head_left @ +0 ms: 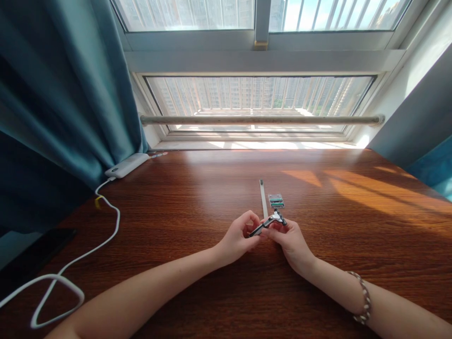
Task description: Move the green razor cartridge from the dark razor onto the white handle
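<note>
A silver and black razor (271,221) is held between both hands just above the wooden table (176,197), its head up and to the right. My left hand (240,236) is closed, pinching the lower end of the handle. My right hand (291,241) is closed around the razor near its head, with the thumb along the handle; some of its fingers are hidden behind. Just beyond lies a toothbrush (263,199), its pale handle partly hidden by the hands and its dark head pointing away. Beside it is a clear pack of razor cartridges (276,201).
A white power bank (127,165) lies by the blue curtain (102,94) at the table's back left. Its white cable (115,226) loops down the left side. A dark flat object (38,254) lies at the left. The window (261,99) closes off the far side.
</note>
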`<state>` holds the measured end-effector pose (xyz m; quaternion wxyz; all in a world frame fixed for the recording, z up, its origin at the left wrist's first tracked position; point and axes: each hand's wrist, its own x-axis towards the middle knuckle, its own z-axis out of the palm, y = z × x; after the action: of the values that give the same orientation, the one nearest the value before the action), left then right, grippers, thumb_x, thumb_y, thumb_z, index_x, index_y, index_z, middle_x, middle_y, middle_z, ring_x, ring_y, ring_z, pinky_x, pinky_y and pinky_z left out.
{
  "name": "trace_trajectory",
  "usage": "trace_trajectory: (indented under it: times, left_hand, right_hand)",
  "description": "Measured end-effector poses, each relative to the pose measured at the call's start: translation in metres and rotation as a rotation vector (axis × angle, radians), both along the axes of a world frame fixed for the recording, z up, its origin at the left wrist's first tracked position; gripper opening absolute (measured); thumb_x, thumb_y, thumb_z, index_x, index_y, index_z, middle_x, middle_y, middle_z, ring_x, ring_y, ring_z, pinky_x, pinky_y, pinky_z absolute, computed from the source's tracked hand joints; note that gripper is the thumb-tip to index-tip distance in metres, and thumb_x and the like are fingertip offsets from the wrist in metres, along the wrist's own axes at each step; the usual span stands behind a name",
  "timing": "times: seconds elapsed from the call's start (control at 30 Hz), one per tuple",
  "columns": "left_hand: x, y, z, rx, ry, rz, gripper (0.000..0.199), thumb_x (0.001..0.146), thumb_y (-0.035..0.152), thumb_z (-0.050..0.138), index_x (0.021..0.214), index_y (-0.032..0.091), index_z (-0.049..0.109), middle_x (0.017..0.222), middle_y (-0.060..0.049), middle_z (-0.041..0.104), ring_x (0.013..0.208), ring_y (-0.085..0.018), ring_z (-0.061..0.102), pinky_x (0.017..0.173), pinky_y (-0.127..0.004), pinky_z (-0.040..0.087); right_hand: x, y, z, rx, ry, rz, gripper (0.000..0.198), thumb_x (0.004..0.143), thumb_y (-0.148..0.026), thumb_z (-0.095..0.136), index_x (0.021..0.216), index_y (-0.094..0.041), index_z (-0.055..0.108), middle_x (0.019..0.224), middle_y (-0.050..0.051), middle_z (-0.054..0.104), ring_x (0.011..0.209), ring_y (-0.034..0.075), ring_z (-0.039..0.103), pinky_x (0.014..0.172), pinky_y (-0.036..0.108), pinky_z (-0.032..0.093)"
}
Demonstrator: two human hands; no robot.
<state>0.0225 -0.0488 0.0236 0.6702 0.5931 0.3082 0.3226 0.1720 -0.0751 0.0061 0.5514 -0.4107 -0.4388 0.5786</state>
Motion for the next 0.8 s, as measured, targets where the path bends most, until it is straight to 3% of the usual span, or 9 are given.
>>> trace_trajectory:
  times: [0.1,0.2,0.3,0.37,0.53,0.63,0.8]
  left_hand:
    - [-0.001,0.0,0.001,-0.044,-0.046,-0.076,0.028,0.07,0.033,0.063,0.083,0.016,0.045,0.062,0.005,0.048,0.047,-0.003,0.037,0.043,-0.016,0.027]
    - [-0.003,0.002,0.001,-0.133,-0.071,-0.169,0.033,0.073,0.044,0.056,0.083,0.014,0.049,0.056,0.004,0.046,0.043,-0.004,0.032,0.041,-0.018,0.022]
    - [-0.005,0.006,-0.001,-0.214,-0.108,-0.153,0.046,0.077,0.056,0.041,0.079,0.012,0.053,0.046,0.006,0.037,0.039,-0.004,0.025,0.039,-0.02,0.018]
    - [-0.007,0.01,0.0,-0.237,-0.114,-0.099,0.051,0.078,0.059,0.034,0.073,0.012,0.054,0.043,0.006,0.032,0.038,-0.005,0.022,0.04,-0.02,0.017]
    - [-0.011,0.017,0.009,-0.163,0.02,0.006,0.046,0.078,0.054,0.039,0.061,0.013,0.051,0.042,0.007,0.029,0.039,-0.005,0.021,0.041,-0.022,0.014]
    - [-0.01,0.016,0.015,-0.117,0.096,-0.043,0.045,0.078,0.053,0.042,0.058,0.013,0.047,0.044,0.006,0.031,0.04,-0.005,0.021,0.042,-0.023,0.012]
    - [-0.008,0.013,0.021,-0.05,0.113,-0.095,0.041,0.08,0.047,0.043,0.056,0.013,0.044,0.044,0.006,0.033,0.043,-0.005,0.024,0.044,-0.024,0.013]
  right_hand:
    - [0.002,0.0,-0.003,0.009,-0.02,0.021,0.025,0.061,-0.035,0.071,0.078,-0.018,0.066,0.071,-0.001,0.06,0.07,0.014,0.054,0.071,0.028,0.043]
    - [0.002,-0.001,-0.003,0.044,-0.074,0.055,0.019,0.063,-0.032,0.07,0.074,-0.018,0.065,0.073,0.0,0.057,0.071,0.013,0.052,0.069,0.027,0.043]
    - [0.004,0.001,0.002,0.088,-0.162,0.056,0.015,0.065,-0.03,0.069,0.072,-0.018,0.064,0.072,-0.002,0.053,0.069,0.011,0.049,0.067,0.024,0.041]
    - [0.008,0.004,0.005,0.104,-0.204,0.048,0.021,0.064,-0.029,0.07,0.082,-0.02,0.063,0.072,-0.003,0.052,0.064,0.009,0.047,0.063,0.022,0.041]
    - [0.021,0.013,0.014,0.161,-0.22,0.084,0.048,0.064,-0.026,0.07,0.109,-0.026,0.054,0.092,0.001,0.056,0.067,0.009,0.049,0.062,0.023,0.043]
    - [0.025,0.017,0.019,0.195,-0.212,0.128,0.05,0.063,-0.025,0.07,0.11,-0.026,0.054,0.104,0.004,0.055,0.078,0.013,0.052,0.068,0.027,0.045]
    - [0.027,0.02,0.022,0.189,-0.146,0.19,0.043,0.061,-0.022,0.072,0.103,-0.025,0.059,0.101,0.004,0.056,0.086,0.015,0.054,0.076,0.03,0.043]
